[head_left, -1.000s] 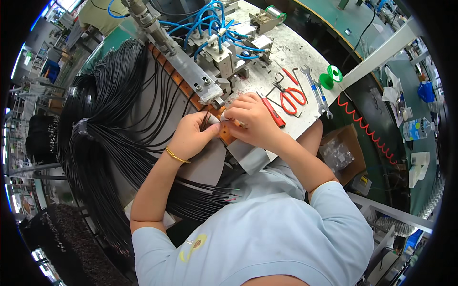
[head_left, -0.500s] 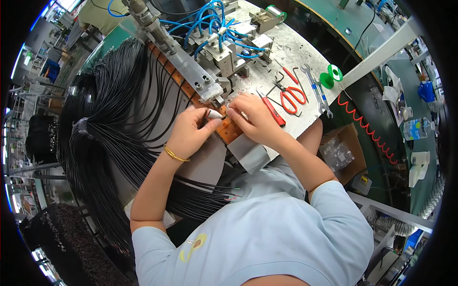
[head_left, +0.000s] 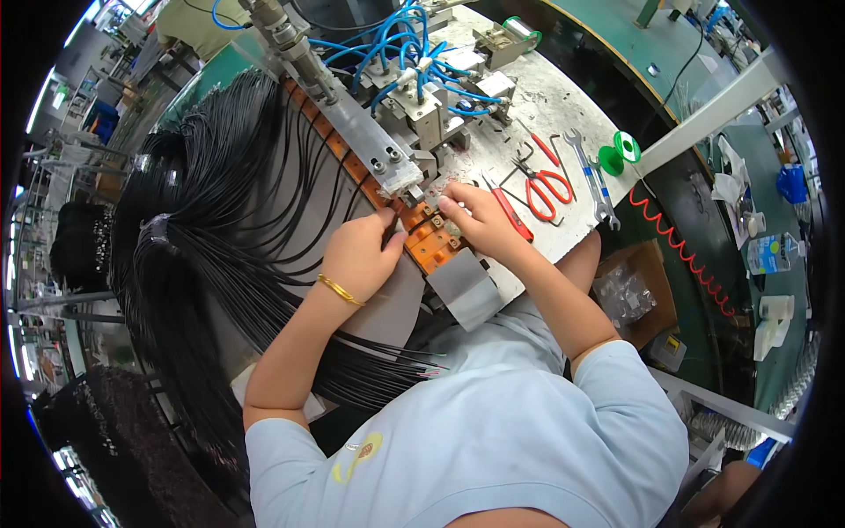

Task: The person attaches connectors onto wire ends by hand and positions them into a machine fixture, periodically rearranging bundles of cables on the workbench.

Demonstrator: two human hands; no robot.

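Note:
My left hand (head_left: 359, 253) is at the left edge of the orange rail (head_left: 433, 249), its thumb and forefinger curled together beside the rail's small metal fittings. Whatever lies between those fingertips is hidden. On the other side of the rail, my right hand (head_left: 480, 220) has its fingers bent in and its thumb against them; what it pinches, if anything, is too small to make out. Just beyond both hands the metal head of a machine arm (head_left: 400, 176) reaches down over the rail. Black cables (head_left: 299, 211) run from a big bundle at the left to the rail.
Red-handled pliers (head_left: 547, 194), a red cutter knife (head_left: 513, 214), hex keys and wrenches (head_left: 591, 180) lie on the white worktop at the right. A green spool (head_left: 616, 154) stands at its edge. Blue air tubes (head_left: 409, 53) loop over the machine. A cardboard box (head_left: 647, 286) sits below.
My hands have drawn apart, the left down and the right slightly to the right, baring more of the orange rail. A small white piece at my left fingertips no longer shows.

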